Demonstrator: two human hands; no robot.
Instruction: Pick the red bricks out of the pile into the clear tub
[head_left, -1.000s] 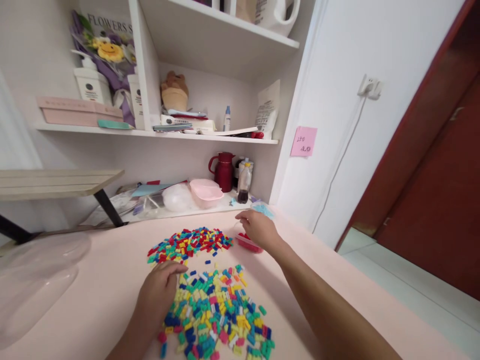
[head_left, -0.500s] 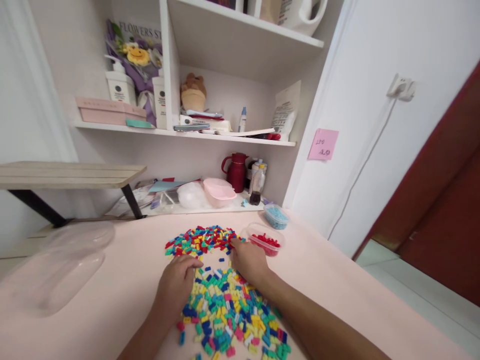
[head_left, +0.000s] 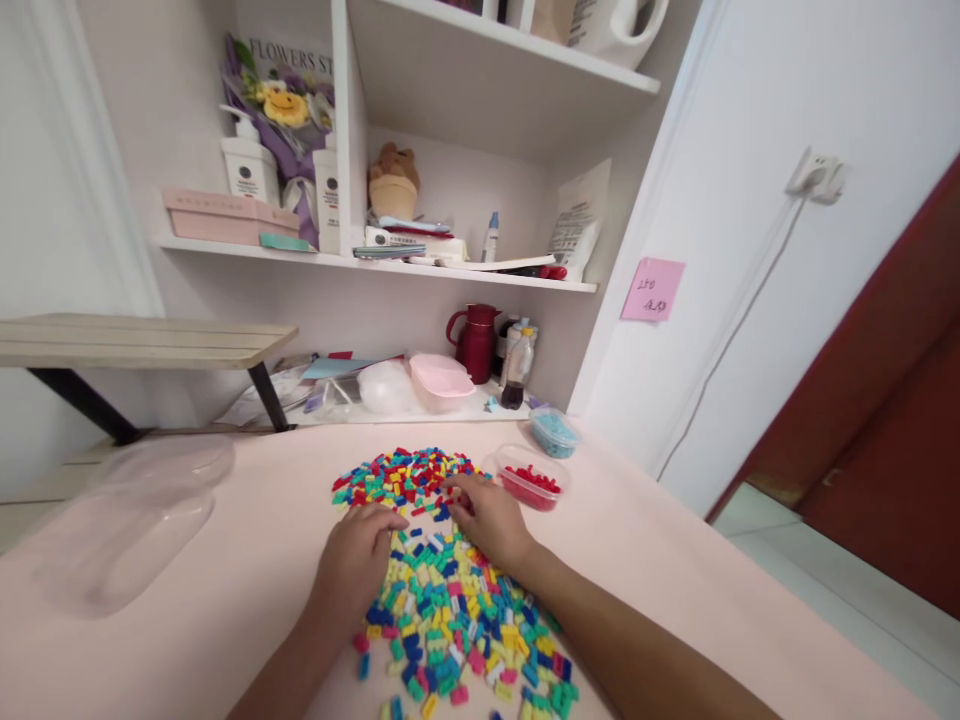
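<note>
Small plastic toy bricks in many colours lie in two piles on the pink tabletop: a far pile (head_left: 397, 478) and a wider near pile (head_left: 450, 620). My right hand (head_left: 491, 520) is at the front right edge of the far pile, thumb and forefinger apart over a few bricks. No brick shows clearly in its grasp. Beside the left edge of the near pile, my left hand (head_left: 356, 550) rests on the table, fingers loosely bent and thumb pointing right. A clear tub of red bricks (head_left: 534, 480) stands just right of my right hand.
Behind the red bricks sits a tub of light blue pieces (head_left: 555, 432). Clear empty tubs (head_left: 150, 520) lie at the left, near a small wooden stand (head_left: 142, 340). Along the back are a pink bowl (head_left: 442, 380), a dark red jug (head_left: 476, 343) and a bottle (head_left: 517, 368).
My right hand has shifted left and its fingers have parted. Several bricks now lie in the gap between the two piles. My left hand has hardly moved. The view has tilted slightly.
</note>
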